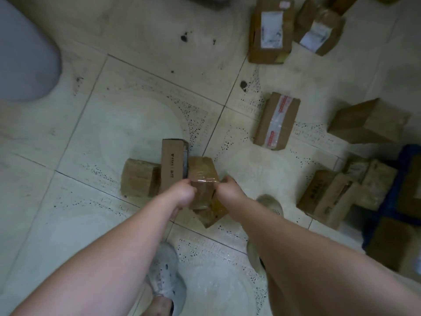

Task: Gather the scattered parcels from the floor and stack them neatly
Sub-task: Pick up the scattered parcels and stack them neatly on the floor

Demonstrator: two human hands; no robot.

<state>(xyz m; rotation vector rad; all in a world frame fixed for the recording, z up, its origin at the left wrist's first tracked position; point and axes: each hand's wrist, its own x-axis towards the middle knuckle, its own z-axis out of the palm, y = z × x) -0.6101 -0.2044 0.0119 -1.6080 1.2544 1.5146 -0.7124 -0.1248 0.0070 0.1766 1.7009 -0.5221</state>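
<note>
both hands on one taped box (pixel 201 172) rn. left hand (pixel 185 195) is curled round its near-left edge, right hand (pixel 227 187) grips the near-right edge. the box is mid floor (pixel 136 110), right in front of the feet, on or just above a lower box (pixel 211 215). can't tell if it's fully set down.

touching its left side is a tall printed box (pixel 173 165), and beside that a small box (pixel 140 179). so imo the pile is forming here w/ abt 4 pcs, and not v tidy yet.

progress: early i'd say. loose ones toward the far right of the floor:
- labelled box (pixel 270 30) w/ a tilted box (pixel 320 30) just beside it
- red-tape box (pixel 276 120)
- brown box (pixel 369 122)

all well apart from the pile. there's also a box cluster (pixel 330 197) by what looks like a blue bin (pixel 407 151) at the right edge. can't tell if that lot is sorted or needs moving too.
</note>
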